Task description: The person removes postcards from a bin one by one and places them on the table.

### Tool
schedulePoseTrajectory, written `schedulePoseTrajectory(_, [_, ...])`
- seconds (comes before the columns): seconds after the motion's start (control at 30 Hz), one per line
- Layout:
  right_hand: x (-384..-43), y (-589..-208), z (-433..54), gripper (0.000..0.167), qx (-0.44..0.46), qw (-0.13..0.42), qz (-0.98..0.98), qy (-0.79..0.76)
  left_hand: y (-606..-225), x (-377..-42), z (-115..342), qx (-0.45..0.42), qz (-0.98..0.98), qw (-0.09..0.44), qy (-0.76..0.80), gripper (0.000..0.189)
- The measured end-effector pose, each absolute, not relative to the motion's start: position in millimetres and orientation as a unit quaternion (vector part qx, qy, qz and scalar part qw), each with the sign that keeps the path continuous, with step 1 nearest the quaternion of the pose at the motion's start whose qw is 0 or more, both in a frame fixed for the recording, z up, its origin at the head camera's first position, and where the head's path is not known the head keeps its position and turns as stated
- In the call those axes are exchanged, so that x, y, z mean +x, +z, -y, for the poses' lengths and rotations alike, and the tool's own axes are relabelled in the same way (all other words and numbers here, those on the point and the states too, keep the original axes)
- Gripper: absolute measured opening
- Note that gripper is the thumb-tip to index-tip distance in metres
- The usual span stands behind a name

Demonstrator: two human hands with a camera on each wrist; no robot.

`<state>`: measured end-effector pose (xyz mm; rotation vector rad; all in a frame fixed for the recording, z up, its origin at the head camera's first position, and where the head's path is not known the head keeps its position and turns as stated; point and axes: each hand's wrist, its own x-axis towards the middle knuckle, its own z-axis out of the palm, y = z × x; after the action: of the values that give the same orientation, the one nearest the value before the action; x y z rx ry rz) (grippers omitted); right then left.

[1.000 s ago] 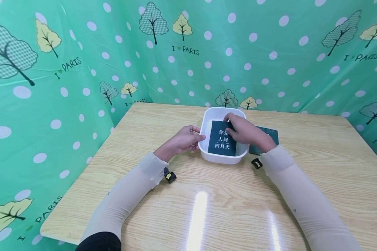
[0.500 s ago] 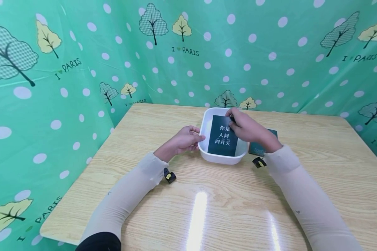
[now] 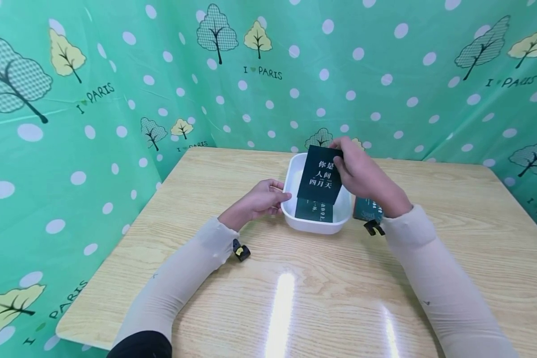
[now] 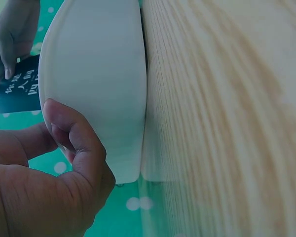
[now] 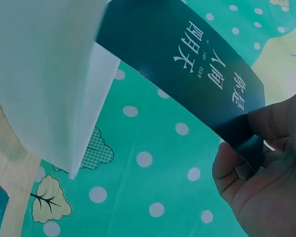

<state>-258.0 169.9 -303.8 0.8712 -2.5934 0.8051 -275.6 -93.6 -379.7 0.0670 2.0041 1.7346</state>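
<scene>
A dark green card (image 3: 318,174) with white Chinese characters is raised and tilted over a white plastic basin (image 3: 316,227). My right hand (image 3: 362,171) pinches it at its upper right edge, thumb on the printed face, as the right wrist view also shows. Under it, inside the basin, lies another dark green card (image 3: 313,211) with smaller white writing, partly covered by the raised one. At the basin's left side, my left hand (image 3: 265,199) grips the rim; in the left wrist view the thumb and fingers (image 4: 84,140) pinch the basin wall (image 4: 96,74).
Right of the basin, a further dark green card (image 3: 367,209) lies on the wooden table (image 3: 232,308), partly hidden by the right arm. Black wrist pieces (image 3: 240,250) hang at both sleeves. A green patterned curtain (image 3: 268,114) stands behind and to the left.
My right hand has lifted the dark green card up and away from the basin's bottom, uncovering the card beneath. The left hand and basin have stayed in place.
</scene>
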Motion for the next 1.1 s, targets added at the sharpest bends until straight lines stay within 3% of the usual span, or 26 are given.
schedulePoseTrajectory(0.3, [-254,-292,-181,0.027,0.325,0.212,0.879,0.275,-380,-276,94,0.029,-0.730,0.243,0.638,0.045])
schedulePoseTrajectory(0.73, [-249,-277,-209,0.027,0.265,0.250,0.882,0.299,-380,-275,93,0.029,-0.729,0.240,0.640,0.042])
schedulePoseTrajectory(1.1, [-259,-278,-239,0.033,0.192,0.229,0.893,0.337,-382,-276,93,0.034,-0.729,0.236,0.641,0.038])
